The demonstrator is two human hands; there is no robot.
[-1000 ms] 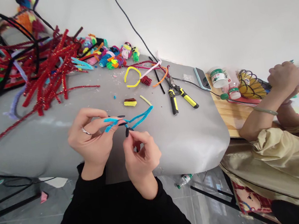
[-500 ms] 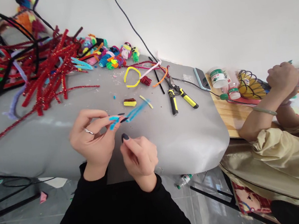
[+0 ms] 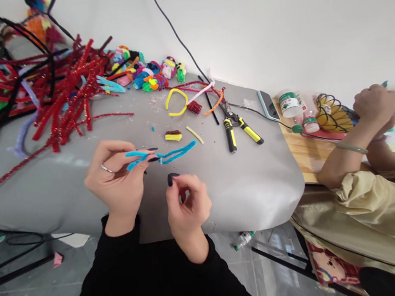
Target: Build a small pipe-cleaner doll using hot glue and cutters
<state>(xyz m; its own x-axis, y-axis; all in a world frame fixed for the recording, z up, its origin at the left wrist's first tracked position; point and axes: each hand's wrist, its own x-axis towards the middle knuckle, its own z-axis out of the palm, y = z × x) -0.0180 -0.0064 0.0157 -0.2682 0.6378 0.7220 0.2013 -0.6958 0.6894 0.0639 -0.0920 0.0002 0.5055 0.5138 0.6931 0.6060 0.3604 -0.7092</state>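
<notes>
My left hand (image 3: 117,179) pinches a bent blue pipe cleaner (image 3: 169,155) between thumb and fingers, its two strands reaching right over the grey table (image 3: 259,183). A ring sits on one left finger. My right hand (image 3: 188,202) hovers just below the pipe cleaner with thumb and forefinger pressed together, apart from it; nothing shows between them. A short yellow and brown piece (image 3: 173,135) lies just beyond the blue strands.
A heap of red glitter pipe cleaners (image 3: 57,88) fills the far left. Small colourful figures (image 3: 148,74) stand by the wall. Yellow-handled pliers (image 3: 238,128), a phone (image 3: 268,104) and a yellow loop (image 3: 175,100) lie right of centre. Another person's arms (image 3: 361,132) rest at right.
My right hand let go of the blue pipe cleaner and dropped below it. My left hand turned the pipe cleaner, which now lies flatter and points right.
</notes>
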